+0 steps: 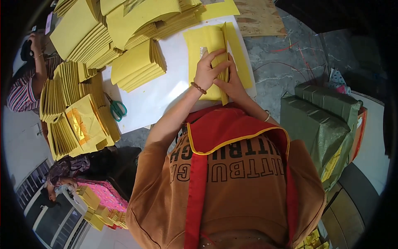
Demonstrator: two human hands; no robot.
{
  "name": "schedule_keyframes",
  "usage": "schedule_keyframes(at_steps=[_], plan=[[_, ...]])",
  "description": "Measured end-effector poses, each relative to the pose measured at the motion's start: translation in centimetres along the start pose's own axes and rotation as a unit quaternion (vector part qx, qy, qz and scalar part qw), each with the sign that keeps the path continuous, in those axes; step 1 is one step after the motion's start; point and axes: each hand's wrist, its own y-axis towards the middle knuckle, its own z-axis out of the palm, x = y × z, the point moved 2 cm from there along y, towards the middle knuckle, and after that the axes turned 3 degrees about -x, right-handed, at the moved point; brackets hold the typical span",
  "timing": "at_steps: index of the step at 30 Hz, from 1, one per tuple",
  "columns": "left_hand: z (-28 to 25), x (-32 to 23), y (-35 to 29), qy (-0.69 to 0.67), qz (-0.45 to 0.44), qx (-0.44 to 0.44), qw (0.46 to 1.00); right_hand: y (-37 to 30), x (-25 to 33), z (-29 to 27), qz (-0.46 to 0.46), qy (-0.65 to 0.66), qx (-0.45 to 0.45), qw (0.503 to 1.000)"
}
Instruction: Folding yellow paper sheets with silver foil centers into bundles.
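- Laid the left hand (207,68) across the folded yellow paper (214,34), with fingers spread onto its raised edge; could not tell whether pinching or only pressing.
- Clamped the right hand (233,81) on that same edge, with thumb on its left face and fingers round its right.
- Had the folded yellow paper on the right part of the white tabletop (174,58), just beyond the red apron (238,126).
- Saw a folded yellow stack (139,66) left of the work, near but apart from the left hand, and larger yellow piles (145,16) crowding the far side.
- Spotted green-handled scissors (118,110) at the tabletop's left edge, beside yellow bundles (66,83) and a gold-foil sheet (85,126), well apart from both hands.
- Noticed a plywood board (259,18) at the far right, and red strings (304,62) on the grey marbled surface nearer.
- Found green-wrapped packages (317,116) standing to the right, near the right forearm.
- Glimpsed a striped-shirted person (25,91) at the left, beyond the bundles.
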Motion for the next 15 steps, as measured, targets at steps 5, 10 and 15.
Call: schedule_keyframes(at_steps=[5, 10, 15], plan=[[0.01, 0.33, 0.12, 0.007, 0.027, -0.013, 1.000, -0.07, 0.01, 0.04, 0.017, 0.004, -0.014, 1.000], [0.02, 0.44, -0.09, -0.012, 0.014, -0.019, 1.000, -0.17, 0.25, 0.03, 0.016, 0.032, -0.012, 0.999], [-0.09, 0.78, -0.24, -0.020, -0.017, -0.021, 0.999, -0.16, 0.49, 0.10, 0.028, 0.062, -0.004, 0.998]])
